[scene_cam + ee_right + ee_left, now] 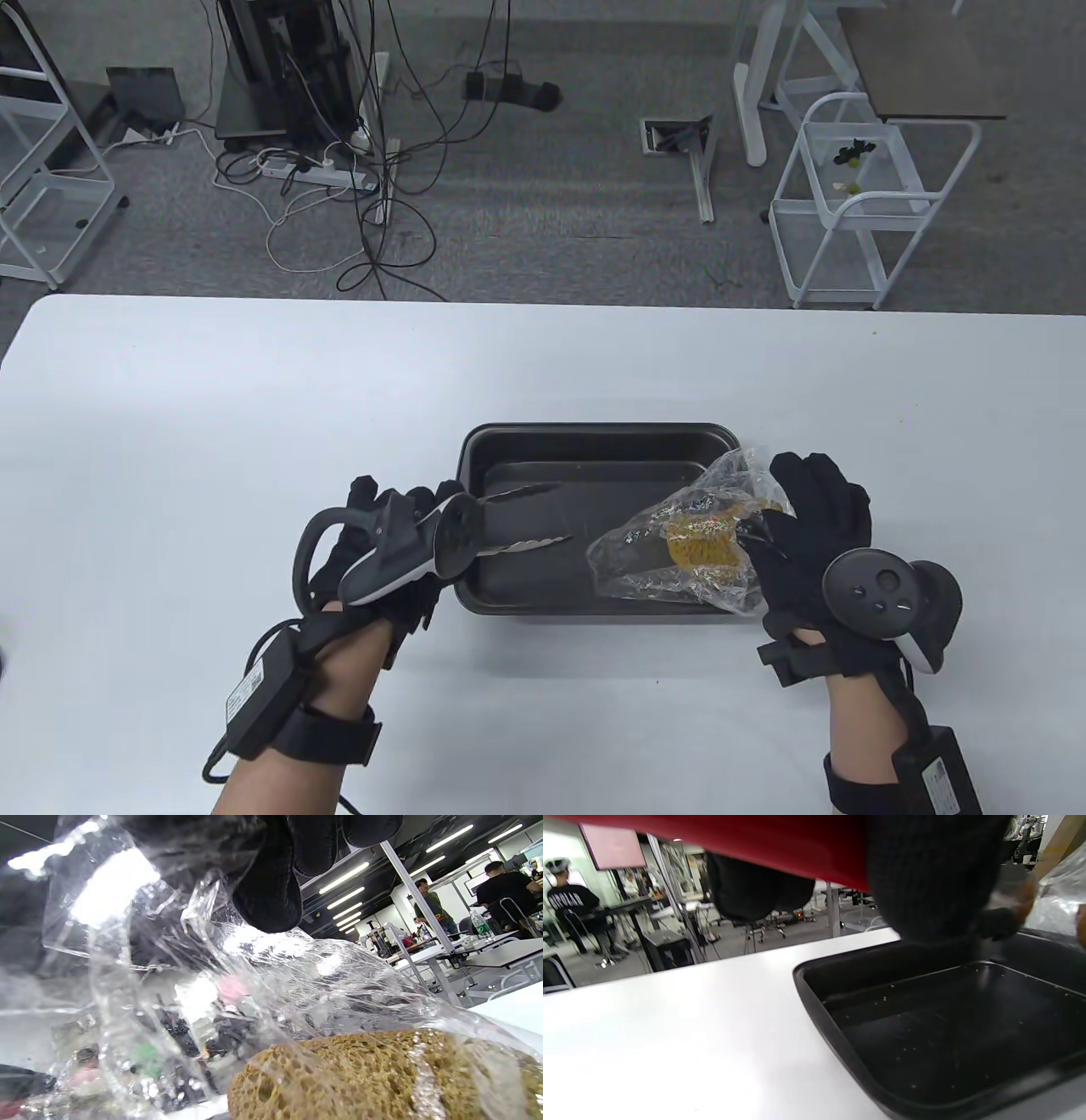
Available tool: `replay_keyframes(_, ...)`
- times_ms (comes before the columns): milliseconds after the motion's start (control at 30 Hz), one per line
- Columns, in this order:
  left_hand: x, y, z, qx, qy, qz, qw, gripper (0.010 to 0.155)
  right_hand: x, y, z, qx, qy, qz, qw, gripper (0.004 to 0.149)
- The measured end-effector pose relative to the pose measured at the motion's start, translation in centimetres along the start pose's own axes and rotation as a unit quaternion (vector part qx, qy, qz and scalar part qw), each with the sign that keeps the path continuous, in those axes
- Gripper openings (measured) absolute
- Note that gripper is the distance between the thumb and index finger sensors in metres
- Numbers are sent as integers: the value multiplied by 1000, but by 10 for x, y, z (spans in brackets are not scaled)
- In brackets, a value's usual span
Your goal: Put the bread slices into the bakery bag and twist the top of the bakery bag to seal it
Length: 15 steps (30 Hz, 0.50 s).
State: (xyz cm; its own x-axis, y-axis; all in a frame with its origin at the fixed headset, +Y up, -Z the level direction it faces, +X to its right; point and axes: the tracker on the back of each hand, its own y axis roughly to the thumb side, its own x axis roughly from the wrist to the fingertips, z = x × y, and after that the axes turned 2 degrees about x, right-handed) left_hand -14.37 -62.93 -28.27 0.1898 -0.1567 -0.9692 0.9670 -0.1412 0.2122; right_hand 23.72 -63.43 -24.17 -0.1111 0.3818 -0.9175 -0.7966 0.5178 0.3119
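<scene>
My right hand (806, 543) grips the crinkly clear bakery bag (679, 552), bread inside, over the black tray's (594, 441) right edge. My left hand (382, 552) holds metal tongs (526, 518). I'd drop those, then twist.

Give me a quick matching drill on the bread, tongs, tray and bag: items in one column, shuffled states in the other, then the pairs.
Things:
1. bread
2. tongs
3. tray
4. bakery bag

States:
A. held by the right hand, over the tray's right end
B. holds only crumbs, on the white table
C. inside the clear plastic
D. held by the left hand, tips over the tray

Pairs: 1-C, 2-D, 3-B, 4-A
</scene>
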Motion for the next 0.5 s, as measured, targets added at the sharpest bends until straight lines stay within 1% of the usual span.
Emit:
replay_keyframes(67, 22, 1, 8, -7, -24, 13, 1000, 86, 0, -1, 1, 2, -1, -2, 1000, 43)
replay_keyframes(133, 38, 3, 15, -5, -47, 12, 999, 87, 0, -3, 2, 2, -2, -4, 1000, 43)
replay_keyframes(200, 52, 4, 23, 3, -60, 11, 998, 87, 1, -4, 3, 6, -3, -7, 1000, 43)
replay_keyframes(267, 69, 6, 34, -7, -76, 12, 997, 87, 1, -6, 5, 9, -4, -9, 1000, 43)
replay_keyframes(333, 80, 8, 45, -9, -94, 10, 996, 88, 1, -8, 5, 11, -6, -11, 1000, 43)
replay_keyframes(500, 99, 15, 69, 6, -110, 17, 994, 88, 2, -12, 6, 14, -8, -17, 1000, 43)
